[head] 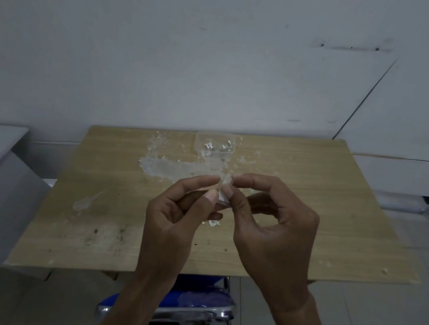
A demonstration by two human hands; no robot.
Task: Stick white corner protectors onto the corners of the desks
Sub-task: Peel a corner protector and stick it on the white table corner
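Fingers [212,189] pinch corner protector [224,190]; small, translucent white; above desk [311,201]

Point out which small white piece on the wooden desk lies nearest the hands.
The small white scrap lying loose on the light wooden desk, just below the left hand. The other white pieces sit inside the clear plastic container at the desk's far edge.

The desk [298,199] is showing a matt, light wood-grain top, roughened by pale flaky residue [169,167]; a clear plastic container [214,146] is sitting on it, and below, a chair [190,305] is gleaming with glossy chrome metal and blue plastic
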